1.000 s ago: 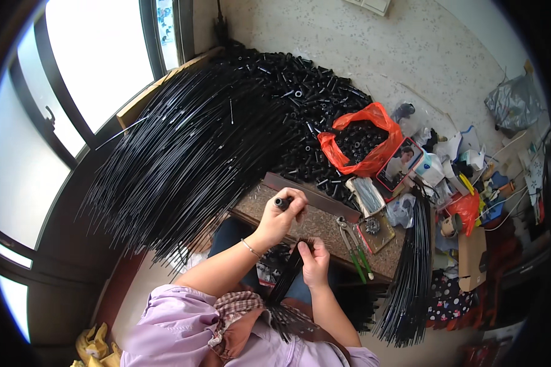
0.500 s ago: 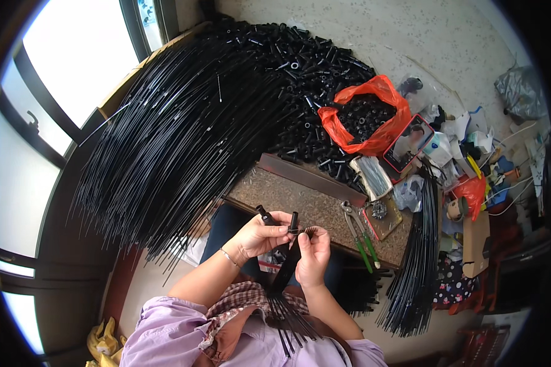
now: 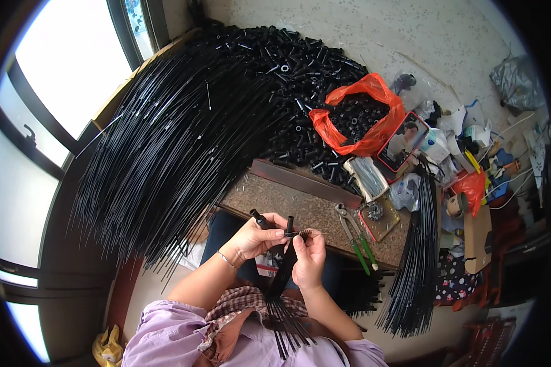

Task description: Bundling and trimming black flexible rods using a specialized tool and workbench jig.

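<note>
My left hand (image 3: 260, 237) is closed around black tubular fittings. One fitting (image 3: 258, 218) sticks up past its fingers, and another short black tube (image 3: 290, 224) stands upright at its fingertips. Close beside it, my right hand (image 3: 309, 255) is closed in a pinch, thumb against forefinger. A row of thin dark wire-like bits (image 3: 305, 233) shows at those fingertips; their exact kind is too small to make out. Below and between both hands, a bunch of thin black rods (image 3: 288, 324) hangs down over my lap, its upper part partly hidden.
Ahead stands a speckled bench (image 3: 288, 199) with green-handled cutters (image 3: 360, 244). Behind it lie a heap of black fittings (image 3: 300, 67), an orange bag (image 3: 324, 125) of black parts and a phone (image 3: 404, 142). Long black rods (image 3: 159, 147) fill the left; another bundle (image 3: 410, 275) hangs right.
The view has shifted slightly, so the bench and heap sit a little further left. My right hand's fingertips have moved slightly against the thin bits; both hands keep their grip.
</note>
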{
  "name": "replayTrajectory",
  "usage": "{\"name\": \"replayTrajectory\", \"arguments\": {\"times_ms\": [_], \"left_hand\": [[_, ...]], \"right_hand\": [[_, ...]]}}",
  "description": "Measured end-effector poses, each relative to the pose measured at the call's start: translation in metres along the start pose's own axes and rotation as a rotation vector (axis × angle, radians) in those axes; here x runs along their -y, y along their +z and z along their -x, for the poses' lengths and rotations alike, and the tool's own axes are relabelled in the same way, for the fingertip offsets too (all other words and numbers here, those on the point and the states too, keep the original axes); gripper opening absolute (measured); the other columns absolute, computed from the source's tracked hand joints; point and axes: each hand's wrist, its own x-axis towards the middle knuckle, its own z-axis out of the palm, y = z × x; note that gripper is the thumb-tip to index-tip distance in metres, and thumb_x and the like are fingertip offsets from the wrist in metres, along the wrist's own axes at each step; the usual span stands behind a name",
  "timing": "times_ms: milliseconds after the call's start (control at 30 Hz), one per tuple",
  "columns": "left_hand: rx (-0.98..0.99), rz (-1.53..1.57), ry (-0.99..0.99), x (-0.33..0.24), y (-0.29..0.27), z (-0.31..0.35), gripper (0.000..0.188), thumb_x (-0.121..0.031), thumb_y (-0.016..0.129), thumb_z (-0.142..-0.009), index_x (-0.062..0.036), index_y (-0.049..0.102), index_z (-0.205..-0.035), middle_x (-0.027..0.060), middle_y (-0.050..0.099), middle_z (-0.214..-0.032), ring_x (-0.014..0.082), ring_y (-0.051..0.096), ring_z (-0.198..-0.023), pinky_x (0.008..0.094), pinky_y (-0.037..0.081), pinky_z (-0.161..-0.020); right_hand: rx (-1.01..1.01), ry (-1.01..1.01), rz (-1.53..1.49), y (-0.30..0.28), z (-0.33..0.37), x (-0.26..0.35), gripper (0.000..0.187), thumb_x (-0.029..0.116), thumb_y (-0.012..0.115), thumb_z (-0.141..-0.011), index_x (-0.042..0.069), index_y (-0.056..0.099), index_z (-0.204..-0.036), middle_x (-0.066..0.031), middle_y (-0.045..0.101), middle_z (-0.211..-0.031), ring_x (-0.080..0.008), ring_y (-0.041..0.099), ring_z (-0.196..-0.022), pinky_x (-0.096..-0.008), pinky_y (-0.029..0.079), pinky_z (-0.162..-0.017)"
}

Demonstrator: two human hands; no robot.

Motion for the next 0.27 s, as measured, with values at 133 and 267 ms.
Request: {"name": "replayTrajectory", "arguments": {"times_ms": [133,267], "left_hand": [[0.042,0.027,0.035,0.0001,0.0076,-0.0010,0.019,0.003,0.064,-0.076,0.0008,0.057,-0.093,0.0132,0.060,-0.098,0.0197,0.060,-0.089,0.0273,0.052,-0.078],[0.035,-0.004,0.000,-0.0015,0.0024,-0.0007,0.019,0.002,0.064,-0.076,0.0009,0.057,-0.094,0.0130,0.059,-0.101,0.0195,0.059,-0.090,0.0268,0.052,-0.078]], "right_hand": [[0.024,0.004,0.001,0.0024,0.0001,0.0015,0.018,0.008,0.058,-0.086,0.003,0.046,-0.099,-0.0020,0.052,-0.091,-0.0078,0.049,-0.080,-0.0216,0.043,-0.071],[0.018,-0.005,0.027,-0.0010,-0.0015,-0.0021,0.020,0.008,0.057,-0.086,0.005,0.046,-0.102,-0.0044,0.053,-0.090,-0.0112,0.051,-0.079,-0.0239,0.045,-0.070]]}}
